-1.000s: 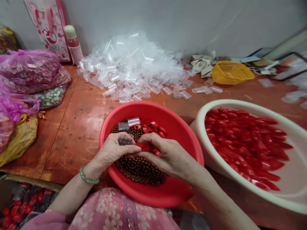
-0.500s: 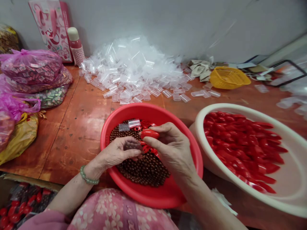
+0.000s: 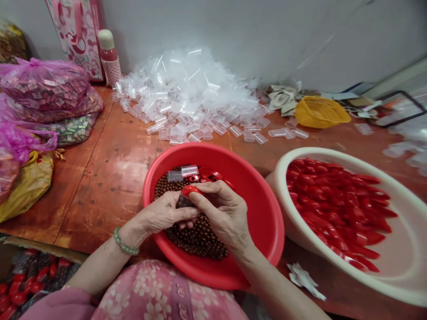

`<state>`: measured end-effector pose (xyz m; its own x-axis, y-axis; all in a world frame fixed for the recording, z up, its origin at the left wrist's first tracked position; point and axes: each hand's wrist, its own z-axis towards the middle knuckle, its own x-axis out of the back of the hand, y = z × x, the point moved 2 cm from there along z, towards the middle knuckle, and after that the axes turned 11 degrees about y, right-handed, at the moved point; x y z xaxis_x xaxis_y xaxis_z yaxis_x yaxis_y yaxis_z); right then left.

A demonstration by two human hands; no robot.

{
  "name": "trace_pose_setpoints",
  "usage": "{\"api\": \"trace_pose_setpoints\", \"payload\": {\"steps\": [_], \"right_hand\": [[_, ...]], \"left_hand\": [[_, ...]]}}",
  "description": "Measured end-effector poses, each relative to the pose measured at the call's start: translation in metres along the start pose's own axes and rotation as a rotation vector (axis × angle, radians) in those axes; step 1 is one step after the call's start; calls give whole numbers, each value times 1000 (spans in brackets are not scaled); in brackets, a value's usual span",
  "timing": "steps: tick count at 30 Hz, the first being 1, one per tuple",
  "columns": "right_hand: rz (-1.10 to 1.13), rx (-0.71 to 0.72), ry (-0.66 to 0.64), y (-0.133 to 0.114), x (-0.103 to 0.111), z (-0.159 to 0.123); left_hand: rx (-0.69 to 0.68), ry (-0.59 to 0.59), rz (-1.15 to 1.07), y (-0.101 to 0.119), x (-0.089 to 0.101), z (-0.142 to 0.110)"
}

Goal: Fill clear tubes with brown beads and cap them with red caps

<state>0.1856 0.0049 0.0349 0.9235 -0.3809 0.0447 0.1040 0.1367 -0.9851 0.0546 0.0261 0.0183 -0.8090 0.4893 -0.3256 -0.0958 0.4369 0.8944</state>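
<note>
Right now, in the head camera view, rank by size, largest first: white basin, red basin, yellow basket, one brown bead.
White basin and red basin: too close to rank, given nearness to the camera. Then yellow basket, then one brown bead.

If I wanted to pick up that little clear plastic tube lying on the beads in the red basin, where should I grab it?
Pinch the clear plastic tube across its long sides, coming from above on the far side of the red basin, away from the left hand. It lies flat on the brown beads, so those sides seem easiest to reach.
</note>
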Motion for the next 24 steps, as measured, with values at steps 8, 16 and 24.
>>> {"api": "trace_pose_setpoints", "payload": {"steps": [8, 16, 24], "right_hand": [[-127, 158, -157, -3, 9, 5], [-298, 276, -267, -4, 17, 8], [-372, 359, -320, -9, 19, 10]], "left_hand": [[8, 8, 20, 5, 1, 0], [46, -4, 34, -1, -1, 3], [89, -69, 62, -4, 0, 5]]}}
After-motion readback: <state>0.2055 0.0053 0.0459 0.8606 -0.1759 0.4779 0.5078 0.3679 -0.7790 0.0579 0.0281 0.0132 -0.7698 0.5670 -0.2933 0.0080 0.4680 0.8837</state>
